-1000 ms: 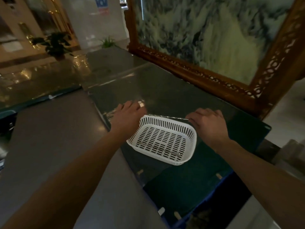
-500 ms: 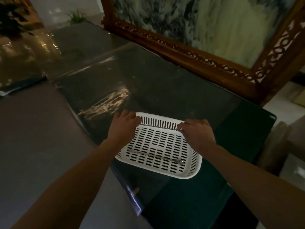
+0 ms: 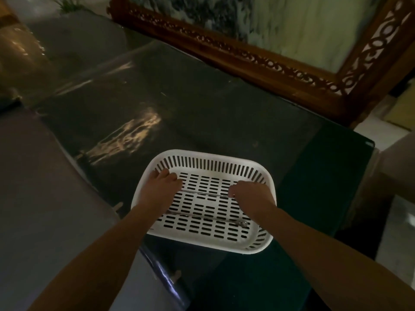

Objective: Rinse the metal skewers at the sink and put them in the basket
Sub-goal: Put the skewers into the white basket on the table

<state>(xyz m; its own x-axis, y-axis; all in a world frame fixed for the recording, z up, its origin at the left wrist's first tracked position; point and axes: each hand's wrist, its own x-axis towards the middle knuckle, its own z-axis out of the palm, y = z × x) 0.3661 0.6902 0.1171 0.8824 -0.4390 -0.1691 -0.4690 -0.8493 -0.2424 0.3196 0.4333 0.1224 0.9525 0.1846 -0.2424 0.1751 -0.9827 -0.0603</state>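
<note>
A white slotted plastic basket (image 3: 211, 157) sits on a dark glass tabletop. Both my hands are inside it. My left hand (image 3: 160, 189) and my right hand (image 3: 250, 195) each pinch one end of a thin metal skewer (image 3: 204, 193), held level just above the basket floor. A second metal skewer (image 3: 208, 218) with a ring end lies on the basket floor nearer to me, its left end hidden under my left wrist.
The dark glass tabletop (image 3: 202, 113) runs away from me, with a grey counter surface (image 3: 45, 198) on the left. A carved wooden frame (image 3: 247, 57) stands along the far edge. The table's right corner (image 3: 368, 144) drops to a pale floor.
My hands carried the skewer from the basket's far rim down into the basket. The camera tilted down and closer, so the basket now looks larger.
</note>
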